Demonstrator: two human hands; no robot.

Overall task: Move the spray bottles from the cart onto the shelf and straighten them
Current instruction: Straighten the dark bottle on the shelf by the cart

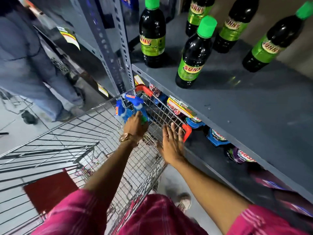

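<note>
While both my arms reach over the cart, the scene reads as follows.

Cart: one silver wire-mesh shopping cart with red plastic corner guards, parked just beside the shelving.
Cart contents: blue spray bottles with blue trigger heads, bunched in the far corner; at least two heads show, exact count unclear.
Left hand: my left hand, gold watch at the wrist, reaches into that corner and is closed around something green next to the bottles; what it is, I cannot tell.
Right hand: my right hand is released, fingers spread flat over the cart's near rim, holding nothing.
Shelf: one grey metal shelf, bare at the front.
Shelf contents: five dark bottles with green labels, upright at the rear; three green caps show.
Lower shelf: several detergent packs lying beneath.
</note>
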